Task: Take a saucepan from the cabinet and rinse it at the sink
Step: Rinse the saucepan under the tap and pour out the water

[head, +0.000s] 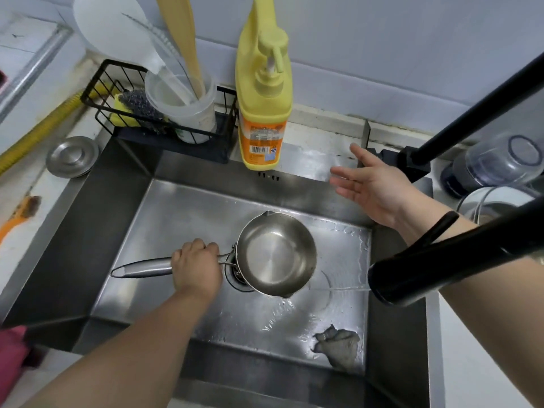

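Observation:
A small steel saucepan [276, 254] with a long handle hangs over the middle of the steel sink [164, 207], above the drain. My left hand [195, 266] is shut on the handle close to the bowl. The pan looks empty inside. A thin stream of water leaves the black faucet head [412, 275] at the right and splashes on the sink floor just beside the pan's near spout. My right hand [374, 187] hovers open, fingers spread, above the sink's back right corner, next to the black faucet base [412, 163].
A yellow soap pump bottle [263, 92] stands on the back ledge. A black wire rack [159, 119] holds a sponge, scrubber and utensil cup. A steel lid [72, 156] lies left. A grey rag [338, 346] lies in the sink's near right corner. Glass jars [497, 166] sit at right.

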